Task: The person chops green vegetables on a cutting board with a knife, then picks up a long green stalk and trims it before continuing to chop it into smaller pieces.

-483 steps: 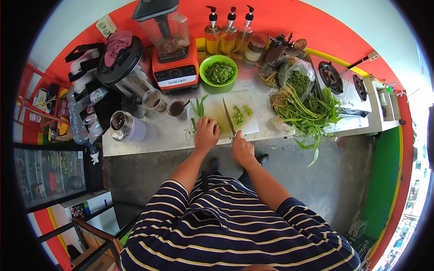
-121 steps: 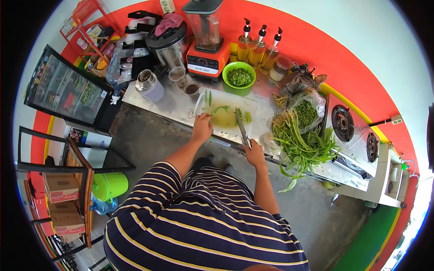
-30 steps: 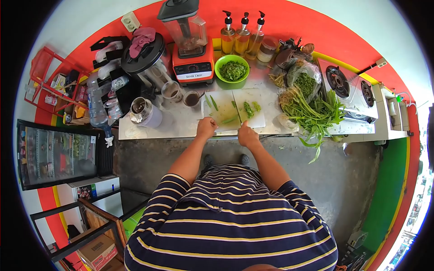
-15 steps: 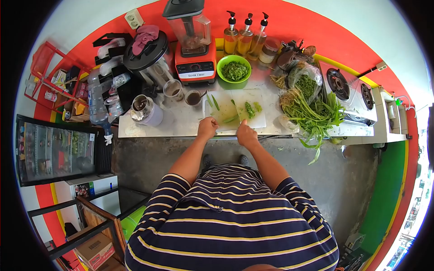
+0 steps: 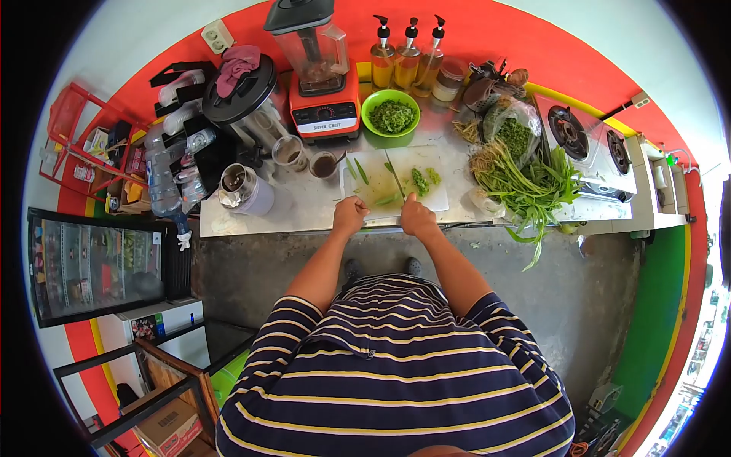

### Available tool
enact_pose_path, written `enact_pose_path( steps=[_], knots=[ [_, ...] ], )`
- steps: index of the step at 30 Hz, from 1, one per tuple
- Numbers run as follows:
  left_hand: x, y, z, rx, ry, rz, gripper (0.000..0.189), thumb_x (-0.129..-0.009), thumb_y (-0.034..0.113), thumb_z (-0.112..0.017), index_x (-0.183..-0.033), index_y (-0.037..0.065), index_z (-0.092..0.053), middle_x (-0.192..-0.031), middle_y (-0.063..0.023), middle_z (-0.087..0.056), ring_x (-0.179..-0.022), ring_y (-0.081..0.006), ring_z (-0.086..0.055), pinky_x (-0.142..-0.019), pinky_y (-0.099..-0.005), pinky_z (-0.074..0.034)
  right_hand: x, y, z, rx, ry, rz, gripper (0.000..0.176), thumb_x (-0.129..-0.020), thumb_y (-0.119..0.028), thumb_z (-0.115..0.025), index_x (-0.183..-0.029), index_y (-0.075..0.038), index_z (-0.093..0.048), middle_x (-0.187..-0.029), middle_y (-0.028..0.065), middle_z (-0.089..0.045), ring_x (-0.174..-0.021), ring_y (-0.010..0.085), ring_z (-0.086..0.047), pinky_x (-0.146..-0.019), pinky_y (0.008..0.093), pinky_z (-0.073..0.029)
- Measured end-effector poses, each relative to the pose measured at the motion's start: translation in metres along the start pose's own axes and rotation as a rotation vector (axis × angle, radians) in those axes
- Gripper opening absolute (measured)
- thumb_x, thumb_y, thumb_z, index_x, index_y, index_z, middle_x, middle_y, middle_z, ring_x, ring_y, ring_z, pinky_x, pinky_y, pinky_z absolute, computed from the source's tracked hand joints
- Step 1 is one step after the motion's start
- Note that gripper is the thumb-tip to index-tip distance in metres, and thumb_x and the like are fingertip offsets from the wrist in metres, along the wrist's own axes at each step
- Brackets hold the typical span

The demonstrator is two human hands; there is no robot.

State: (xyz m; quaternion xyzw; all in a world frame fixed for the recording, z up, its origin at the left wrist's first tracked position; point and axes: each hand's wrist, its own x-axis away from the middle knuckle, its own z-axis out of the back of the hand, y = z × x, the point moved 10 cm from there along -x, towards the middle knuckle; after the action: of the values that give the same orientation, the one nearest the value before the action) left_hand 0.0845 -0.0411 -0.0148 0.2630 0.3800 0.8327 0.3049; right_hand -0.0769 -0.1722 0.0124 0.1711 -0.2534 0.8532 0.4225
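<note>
A white cutting board (image 5: 435, 199) lies at the counter's front edge, with long green leaf pieces (image 5: 362, 172) at its left and a chopped green pile (image 5: 419, 181) at its right. My right hand (image 5: 417, 215) is closed around the handle of a knife (image 5: 396, 177), whose blade points away across the board. At the board's front left corner is my left hand (image 5: 350, 215), its fingers pinched together; anything between them is too small to make out. Beyond the board stands a green bowl (image 5: 368, 122) filled with chopped greens.
Left of the board are a brown cup (image 5: 324, 165), a clear cup (image 5: 289, 153), a metal container (image 5: 247, 189) and a red blender (image 5: 326, 113). Pump bottles (image 5: 406, 62) stand behind. Leafy greens (image 5: 525, 186) hang over the front edge, beside a gas stove (image 5: 582, 141).
The knife has turned in my right hand, its tip now further left and its blade more slanted. My left hand has hardly moved. The whole view has shifted slightly.
</note>
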Motion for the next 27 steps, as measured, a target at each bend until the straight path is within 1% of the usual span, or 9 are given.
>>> enact_pose_path(
  steps=[2,4,8,11,13,14,20,22,27],
  knots=[
    [-0.002,-0.001,0.000,-0.023,-0.002,-0.008,0.013,-0.076,0.006,-0.078,-0.084,0.001,-0.070,-0.074,-0.0114,-0.070,-0.071,-0.0223,-0.068,-0.072,-0.0350,-0.053,0.004,-0.003,0.004,0.011,-0.023,0.007,0.036,-0.100,-0.027,-0.047,-0.122,0.001,-0.041,-0.113,0.0274,-0.067,-0.106,0.0415,-0.066,-0.093,0.0503,-0.051],
    [-0.001,-0.001,0.000,-0.001,0.003,-0.014,0.013,-0.075,0.006,-0.078,-0.084,0.001,-0.070,-0.074,-0.0111,-0.070,-0.071,-0.0219,-0.068,-0.072,-0.0348,-0.053,0.012,0.002,-0.009,-0.002,-0.054,-0.002,0.037,-0.100,-0.028,-0.048,-0.123,0.001,-0.040,-0.113,0.0278,-0.067,-0.107,0.0412,-0.066,-0.093,0.0498,-0.051],
    [-0.001,-0.001,0.000,-0.011,0.000,0.008,0.013,-0.076,0.006,-0.078,-0.084,0.001,-0.070,-0.074,-0.0108,-0.070,-0.070,-0.0219,-0.068,-0.071,-0.0344,-0.053,0.011,0.009,-0.026,0.005,-0.012,-0.021,0.038,-0.100,-0.029,-0.048,-0.121,0.001,-0.041,-0.113,0.0284,-0.066,-0.108,0.0415,-0.065,-0.094,0.0508,-0.050],
    [0.000,0.000,0.000,-0.009,-0.005,0.007,0.013,-0.075,0.006,-0.079,-0.083,0.001,-0.070,-0.074,-0.0106,-0.070,-0.070,-0.0217,-0.068,-0.071,-0.0342,-0.053,0.000,-0.002,-0.008,-0.012,-0.016,0.023,0.038,-0.100,-0.030,-0.049,-0.118,0.001,-0.041,-0.113,0.0286,-0.066,-0.108,0.0417,-0.065,-0.094,0.0506,-0.049],
    [-0.002,-0.002,-0.001,0.018,0.008,-0.022,0.013,-0.075,0.006,-0.079,-0.083,0.001,-0.070,-0.074,-0.0104,-0.070,-0.069,-0.0213,-0.068,-0.070,-0.0339,-0.053,-0.006,-0.005,-0.003,0.011,-0.082,0.029,0.037,-0.099,-0.029,-0.049,-0.119,0.002,-0.041,-0.115,0.0287,-0.066,-0.109,0.0413,-0.065,-0.094,0.0495,-0.050],
    [-0.004,-0.004,-0.002,0.014,0.007,-0.027,0.013,-0.075,0.006,-0.079,-0.083,0.001,-0.070,-0.074,-0.0104,-0.070,-0.069,-0.0213,-0.068,-0.070,-0.0339,-0.053,-0.003,-0.006,-0.002,0.007,-0.078,0.029,0.037,-0.099,-0.029,-0.049,-0.119,0.002,-0.041,-0.115,0.0287,-0.066,-0.109,0.0413,-0.065,-0.094,0.0495,-0.050],
    [-0.001,-0.003,-0.002,0.034,0.010,0.005,0.012,-0.076,0.004,-0.078,-0.084,0.001,-0.070,-0.072,-0.0100,-0.069,-0.068,-0.0207,-0.066,-0.070,-0.0341,-0.053,0.014,0.003,-0.028,0.026,-0.086,-0.002,0.037,-0.099,-0.028,-0.049,-0.119,0.002,-0.041,-0.116,0.0287,-0.065,-0.110,0.0410,-0.065,-0.095,0.0502,-0.049],
    [0.000,-0.002,-0.001,0.020,0.017,-0.006,0.012,-0.076,0.004,-0.078,-0.084,0.000,-0.069,-0.072,-0.0102,-0.069,-0.068,-0.0201,-0.066,-0.070,-0.0339,-0.053,0.007,-0.002,-0.020,0.030,-0.039,0.022,0.037,-0.099,-0.028,-0.050,-0.119,0.002,-0.041,-0.115,0.0288,-0.065,-0.110,0.0412,-0.064,-0.095,0.0510,-0.049],
    [-0.002,-0.003,-0.001,0.048,0.025,-0.031,0.012,-0.076,0.005,-0.078,-0.083,0.001,-0.070,-0.072,-0.0103,-0.069,-0.067,-0.0205,-0.066,-0.069,-0.0337,-0.053,0.001,-0.003,-0.010,-0.015,-0.087,0.016,0.035,-0.098,-0.025,-0.050,-0.119,0.001,-0.041,-0.115,0.0284,-0.065,-0.110,0.0407,-0.065,-0.095,0.0502,-0.049]
  ],
)
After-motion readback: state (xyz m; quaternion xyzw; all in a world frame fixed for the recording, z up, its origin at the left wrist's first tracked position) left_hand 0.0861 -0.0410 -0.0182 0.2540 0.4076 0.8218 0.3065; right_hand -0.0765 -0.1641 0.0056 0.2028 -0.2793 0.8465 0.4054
